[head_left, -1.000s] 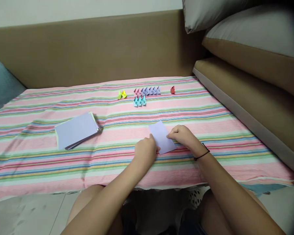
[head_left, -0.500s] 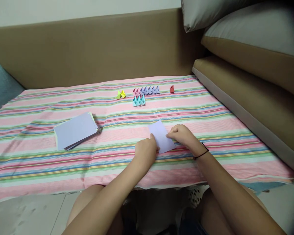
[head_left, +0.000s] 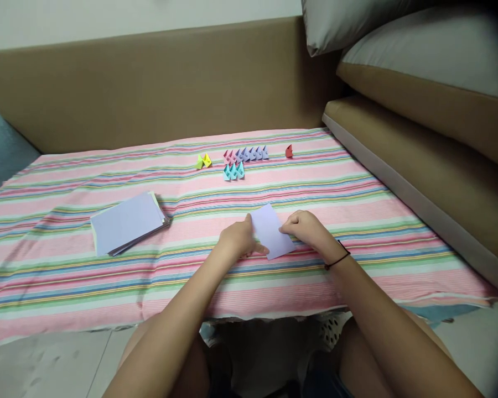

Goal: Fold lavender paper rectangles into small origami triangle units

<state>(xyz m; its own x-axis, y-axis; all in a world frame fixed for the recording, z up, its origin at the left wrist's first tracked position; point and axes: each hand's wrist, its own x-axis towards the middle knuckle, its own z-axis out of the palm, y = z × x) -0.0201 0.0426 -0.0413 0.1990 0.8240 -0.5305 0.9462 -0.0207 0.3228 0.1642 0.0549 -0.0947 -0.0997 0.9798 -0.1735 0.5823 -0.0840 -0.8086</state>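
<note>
A sheet of lilac paper lies slanted on the striped cloth in front of me. My right hand pinches its right edge between thumb and fingertip. At the paper's left side is my left hand, thumb and forefinger spread apart: the thumb touches near the bottom corner, the forefinger is by the upper left edge. Its other fingers are partly hidden underneath. Beyond the paper stand small folded paper pieces: a lilac row, pink ones, turquoise ones, yellow ones and a red one.
A stack of paper with a lilac sheet on top lies to the left. The striped cloth covers the sofa seat. Brown cushions are piled on the right, the backrest rises behind, and a blue cushion sits far left.
My left hand has shifted slightly left, and its thumb and forefinger have spread apart along the paper's edge. My right hand keeps its pinch. The view has moved a little.
</note>
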